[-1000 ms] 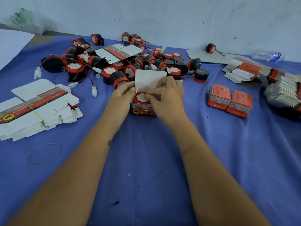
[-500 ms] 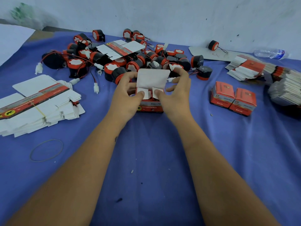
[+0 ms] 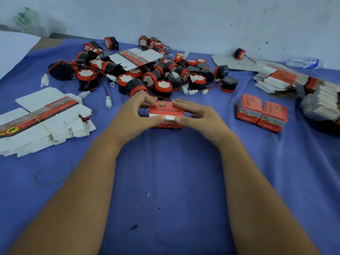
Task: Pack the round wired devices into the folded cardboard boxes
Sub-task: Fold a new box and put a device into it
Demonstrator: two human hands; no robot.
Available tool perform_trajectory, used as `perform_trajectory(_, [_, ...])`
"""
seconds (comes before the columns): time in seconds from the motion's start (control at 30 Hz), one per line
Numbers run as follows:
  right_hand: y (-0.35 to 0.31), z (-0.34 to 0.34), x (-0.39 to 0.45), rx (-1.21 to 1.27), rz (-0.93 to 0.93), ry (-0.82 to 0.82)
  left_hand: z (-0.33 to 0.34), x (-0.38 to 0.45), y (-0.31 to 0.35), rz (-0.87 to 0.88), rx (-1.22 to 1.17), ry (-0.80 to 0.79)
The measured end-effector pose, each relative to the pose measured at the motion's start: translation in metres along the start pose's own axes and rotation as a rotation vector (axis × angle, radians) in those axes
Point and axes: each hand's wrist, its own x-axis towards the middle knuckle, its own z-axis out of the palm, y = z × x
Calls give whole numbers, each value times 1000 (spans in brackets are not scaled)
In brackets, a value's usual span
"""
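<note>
A small red cardboard box stands on the blue cloth in front of me, its red lid folded down with a white tuck flap showing at the front edge. My left hand grips its left side, fingers curled over the lid. On the right side my right hand grips it the same way, thumb at the flap. Whatever is inside the box is hidden. Behind it lies a heap of round black-and-red wired devices with white plugs.
Flat unfolded boxes are stacked at the left and far right. Two closed red boxes stand right of my hands. A rubber band lies near left. A plastic bottle rests by the wall.
The white lid that stood upright has been folded down over the box. Both hands have shifted from the side flaps to the lid and its front edge.
</note>
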Motion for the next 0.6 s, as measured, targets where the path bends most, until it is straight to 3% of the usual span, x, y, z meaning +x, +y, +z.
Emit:
perform_trajectory(0.17, [3,11,1,-141,-77,161,3,0,-3,78,74,71])
perform_trajectory(0.6, [-4,21,0,-200,-119,257,12,0,7,82,-45,206])
